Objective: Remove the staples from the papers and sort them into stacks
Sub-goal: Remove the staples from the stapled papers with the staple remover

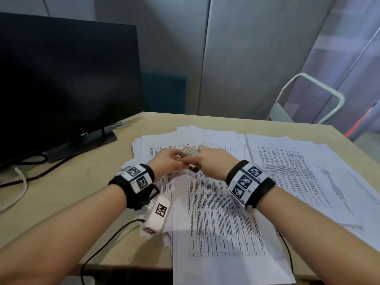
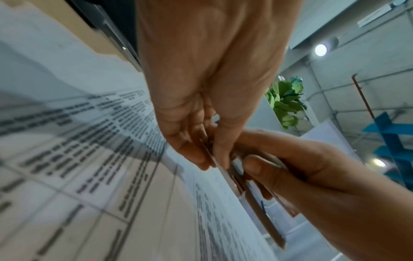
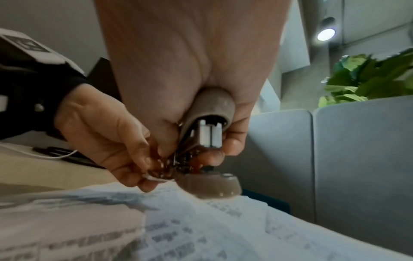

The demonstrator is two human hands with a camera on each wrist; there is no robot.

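Over the printed papers both hands meet around a beige stapler. My right hand grips its body, fingers curled round it. My left hand pinches the stapler's metal end with thumb and fingertips; whether a staple or a paper corner lies between them is hidden. In the left wrist view the left hand meets the right hand on the thin metal part. A second spread of sheets lies to the right, and more sheets fan out behind.
A dark monitor stands at the back left with cables trailing over the wooden table. A white marker box lies under my left wrist. A white metal frame stands beyond the table's right corner.
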